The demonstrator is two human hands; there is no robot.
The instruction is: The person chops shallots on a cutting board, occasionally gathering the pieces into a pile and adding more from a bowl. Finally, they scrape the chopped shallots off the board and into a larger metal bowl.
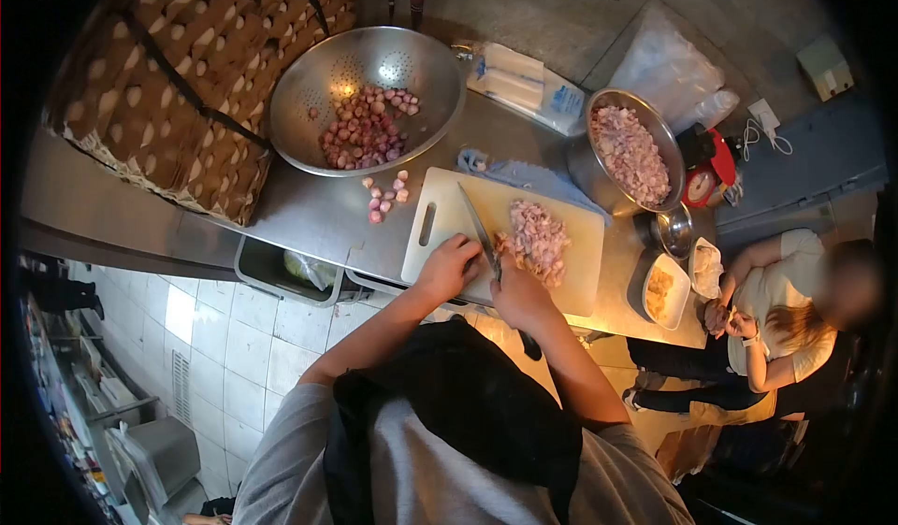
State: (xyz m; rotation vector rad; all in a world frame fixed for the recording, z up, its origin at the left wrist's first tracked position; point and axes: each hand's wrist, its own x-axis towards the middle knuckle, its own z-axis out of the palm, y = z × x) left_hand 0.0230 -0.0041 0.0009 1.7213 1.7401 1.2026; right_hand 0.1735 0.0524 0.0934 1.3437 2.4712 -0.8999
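Observation:
My right hand (516, 293) grips a kitchen knife (474, 215), its blade angled to the far left across a white cutting board (578, 302). Beside the blade, on the left, my left hand (450, 265) rests low on the board with its fingers curled. Whatever lies under those fingers, if anything, is hidden. A heap of chopped shallots (536, 240) covers the board's middle, just right of the knife. Several peeled shallots (385, 198) lie on the steel counter left of the board. Behind them, a large colander (296, 84) holds more whole shallots (367, 128).
Beyond the board lies a blue cloth (533, 177). A steel pot (596, 172) of chopped shallots stands at the back right, near a red scale (700, 186) and a white container (648, 312). Egg trays (178, 67) are stacked left. Another person (784, 305) stands at the right end.

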